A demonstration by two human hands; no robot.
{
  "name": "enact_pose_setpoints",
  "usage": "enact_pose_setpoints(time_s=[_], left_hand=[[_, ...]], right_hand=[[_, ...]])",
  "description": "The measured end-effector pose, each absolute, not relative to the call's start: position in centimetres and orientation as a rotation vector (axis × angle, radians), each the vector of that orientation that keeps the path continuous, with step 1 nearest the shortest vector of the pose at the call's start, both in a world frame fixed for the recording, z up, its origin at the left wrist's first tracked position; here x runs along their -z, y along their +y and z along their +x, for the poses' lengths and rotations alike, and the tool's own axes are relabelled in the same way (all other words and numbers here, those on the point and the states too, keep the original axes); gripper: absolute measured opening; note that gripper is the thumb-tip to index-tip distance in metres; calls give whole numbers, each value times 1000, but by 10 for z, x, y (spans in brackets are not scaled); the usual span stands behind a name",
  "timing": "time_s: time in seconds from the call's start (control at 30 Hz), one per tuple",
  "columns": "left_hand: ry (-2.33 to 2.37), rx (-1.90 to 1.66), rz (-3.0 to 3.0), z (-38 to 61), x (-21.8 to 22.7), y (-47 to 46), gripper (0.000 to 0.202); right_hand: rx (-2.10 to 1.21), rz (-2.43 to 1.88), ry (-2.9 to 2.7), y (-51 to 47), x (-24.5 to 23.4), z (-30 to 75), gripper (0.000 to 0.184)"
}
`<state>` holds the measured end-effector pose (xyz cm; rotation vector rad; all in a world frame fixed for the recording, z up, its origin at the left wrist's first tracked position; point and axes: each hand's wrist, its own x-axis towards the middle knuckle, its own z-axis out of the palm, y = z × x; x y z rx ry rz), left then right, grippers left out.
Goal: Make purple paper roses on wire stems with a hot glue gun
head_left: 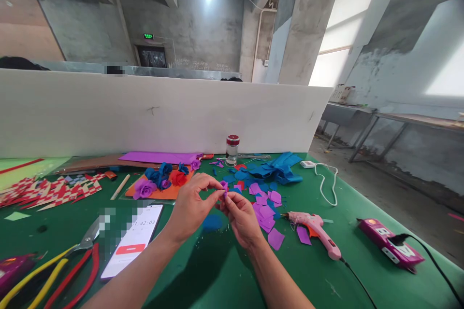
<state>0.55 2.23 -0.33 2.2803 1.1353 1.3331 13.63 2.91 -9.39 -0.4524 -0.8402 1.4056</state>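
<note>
My left hand and right hand: both grips pinch one purple piece, likely steadying it; purple cutouts near, presumably for reach.

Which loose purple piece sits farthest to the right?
The purple piece beside the pink glue gun; the other loose purple pieces all lie left of it.
</note>
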Motion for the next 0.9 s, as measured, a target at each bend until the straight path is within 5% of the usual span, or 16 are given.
enact_pose_setpoints(time_s=[0.9], left_hand=[[1059, -1428, 2457, 9, 5, 21, 10]], right_hand=[[-1013, -604, -1029, 32, 97, 137, 14]])
